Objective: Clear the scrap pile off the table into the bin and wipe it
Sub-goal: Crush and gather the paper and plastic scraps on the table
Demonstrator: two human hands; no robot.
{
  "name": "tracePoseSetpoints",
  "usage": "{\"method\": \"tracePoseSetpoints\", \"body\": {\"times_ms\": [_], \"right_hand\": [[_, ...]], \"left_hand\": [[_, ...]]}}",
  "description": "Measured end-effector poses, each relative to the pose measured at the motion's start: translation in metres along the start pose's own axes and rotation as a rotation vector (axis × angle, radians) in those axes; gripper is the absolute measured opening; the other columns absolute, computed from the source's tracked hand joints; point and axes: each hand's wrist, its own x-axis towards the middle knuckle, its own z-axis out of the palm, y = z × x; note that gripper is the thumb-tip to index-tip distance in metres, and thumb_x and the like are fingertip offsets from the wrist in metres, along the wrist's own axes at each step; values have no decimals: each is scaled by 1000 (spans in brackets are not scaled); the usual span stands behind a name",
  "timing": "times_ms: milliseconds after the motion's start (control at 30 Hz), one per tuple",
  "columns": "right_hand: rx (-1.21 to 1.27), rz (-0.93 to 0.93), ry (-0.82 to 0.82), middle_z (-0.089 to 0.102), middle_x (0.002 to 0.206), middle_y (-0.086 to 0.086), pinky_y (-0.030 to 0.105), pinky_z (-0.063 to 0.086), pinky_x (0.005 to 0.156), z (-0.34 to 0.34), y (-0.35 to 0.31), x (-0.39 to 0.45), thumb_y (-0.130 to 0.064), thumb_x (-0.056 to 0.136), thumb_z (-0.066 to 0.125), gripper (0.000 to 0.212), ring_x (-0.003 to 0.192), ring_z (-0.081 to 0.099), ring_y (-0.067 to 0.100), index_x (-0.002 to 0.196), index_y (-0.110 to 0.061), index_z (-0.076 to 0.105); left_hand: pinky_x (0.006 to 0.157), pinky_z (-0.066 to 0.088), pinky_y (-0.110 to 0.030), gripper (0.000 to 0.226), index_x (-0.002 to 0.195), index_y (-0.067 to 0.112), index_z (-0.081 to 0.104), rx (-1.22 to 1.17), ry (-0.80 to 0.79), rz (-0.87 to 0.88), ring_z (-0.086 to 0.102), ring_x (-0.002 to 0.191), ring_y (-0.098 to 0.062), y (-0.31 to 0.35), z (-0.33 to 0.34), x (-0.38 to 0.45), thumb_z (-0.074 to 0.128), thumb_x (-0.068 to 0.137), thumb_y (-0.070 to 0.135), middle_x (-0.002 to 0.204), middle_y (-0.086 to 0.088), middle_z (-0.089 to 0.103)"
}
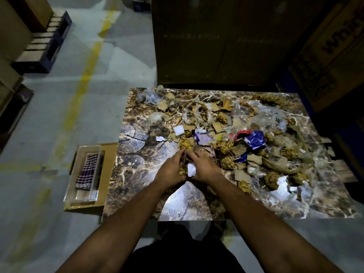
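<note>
A warehouse: stacked cardboard boxes (331, 46) on pallets (42, 50), concrete floor (122, 56) with yellow lines (84, 75).

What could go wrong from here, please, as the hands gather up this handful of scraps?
1. The left hand and right hand cup only a small bundle of crumpled paper; loose bits may drop on the way, and no bin is in view.
2. The scrap pile reaches the table edge on the right, so sweeping could push pieces onto the floor.
3. Thin clear plastic may cling or slide away.
</note>
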Motion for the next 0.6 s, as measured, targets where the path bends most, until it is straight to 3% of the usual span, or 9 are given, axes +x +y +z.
{"method": "tracePoseSetpoints", "body": {"times_ms": [100,233,333,467,600], "right_hand": [[132,-49,66,49,147,6,41,55,87,1,1,-2,-25,67,87,93,119,57,35,145,-35,35],[271,-104,148,59,137,1,43,55,93,-18,3,-2,-6,63,79,90,120,59,27,142,-34,45],[376,-115,236,61,132,3,37,53,98,-47,14,-4,2,64,74,85,119,59,23,141,-28,52],[444,-119,356,62,130,1,32,52,97,-96,42,-11,-1,67,76,78,115,59,18,137,-29,57],[335,-106,439,58,132,-2,43,55,91,-141,85,-12,-13,69,80,79,117,58,20,138,-37,50]], "left_hand": [[86,53,-34,93,150,33,30,-109,33,22,60,116,-21,1,4,-3,78,72,25,135,1,60],[97,51,-39,86,150,30,36,-231,117,53,56,122,-19,8,0,0,74,72,26,142,1,55],[99,47,-31,83,151,29,37,-276,185,108,52,124,-15,29,-9,11,74,78,16,143,2,50],[92,42,-20,79,153,22,38,-267,243,220,48,117,-9,73,-25,32,73,83,16,134,0,44],[95,39,-23,70,152,19,41,-283,232,279,44,117,-8,126,-28,63,61,86,35,135,-1,40]]}}
